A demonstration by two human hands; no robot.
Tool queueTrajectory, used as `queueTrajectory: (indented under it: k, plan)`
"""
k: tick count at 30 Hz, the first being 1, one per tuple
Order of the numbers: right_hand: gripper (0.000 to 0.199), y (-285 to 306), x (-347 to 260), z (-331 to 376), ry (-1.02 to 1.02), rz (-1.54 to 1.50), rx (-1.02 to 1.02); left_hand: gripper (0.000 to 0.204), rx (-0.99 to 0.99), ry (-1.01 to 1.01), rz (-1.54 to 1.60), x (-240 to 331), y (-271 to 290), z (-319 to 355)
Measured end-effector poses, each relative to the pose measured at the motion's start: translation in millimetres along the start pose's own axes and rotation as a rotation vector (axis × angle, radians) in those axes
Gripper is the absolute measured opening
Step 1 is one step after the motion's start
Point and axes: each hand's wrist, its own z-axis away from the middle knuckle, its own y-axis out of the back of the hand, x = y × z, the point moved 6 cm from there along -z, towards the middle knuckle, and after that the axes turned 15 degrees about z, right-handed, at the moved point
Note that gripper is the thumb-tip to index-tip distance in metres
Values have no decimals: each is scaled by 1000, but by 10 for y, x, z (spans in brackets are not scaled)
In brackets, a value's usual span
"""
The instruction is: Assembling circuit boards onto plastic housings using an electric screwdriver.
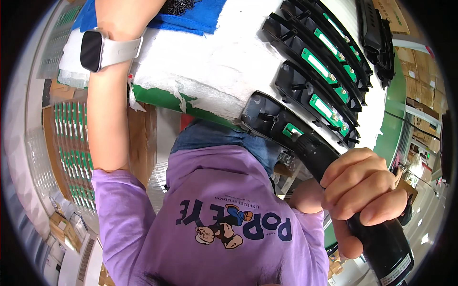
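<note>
My right hand [365, 186] is wrapped around a black electric screwdriver [318, 155]. The screwdriver's front end is over the nearest curved black plastic part [260, 110], by a small green circuit board [291, 130]; the bit itself cannot be made out. My left hand [129, 12], above a white watch [93, 50], reaches to the top edge, where its fingers are cut off from view. Close beside it, a pile of small black screws [179, 5] lies on a blue cloth [183, 23].
Several more curved black parts [288, 78] with green boards lie in a row on the white-covered table [205, 59]. Other black parts [374, 43] sit at the far right. To the left, trays of green boards [71, 138] stand below the table edge.
</note>
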Motion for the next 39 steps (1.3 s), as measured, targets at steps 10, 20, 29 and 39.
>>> queueTrajectory:
  k: [10, 20, 29, 39]
  plan:
    - [48, 95, 18, -81, 3, -109, -115, 21, -31, 7, 129, 89, 67, 28]
    - [43, 446, -129, 117, 134, -342, 438, 11, -345, 186, 1086, 714, 112, 756]
    - [28, 592, -345, 253, 301, -717, 577, 9, -796, 187, 1573, 1325, 111, 1203]
    - [31, 521, -442, 410, 242, -638, 488, 10, -798, 90, 1526, 1524, 108, 1311]
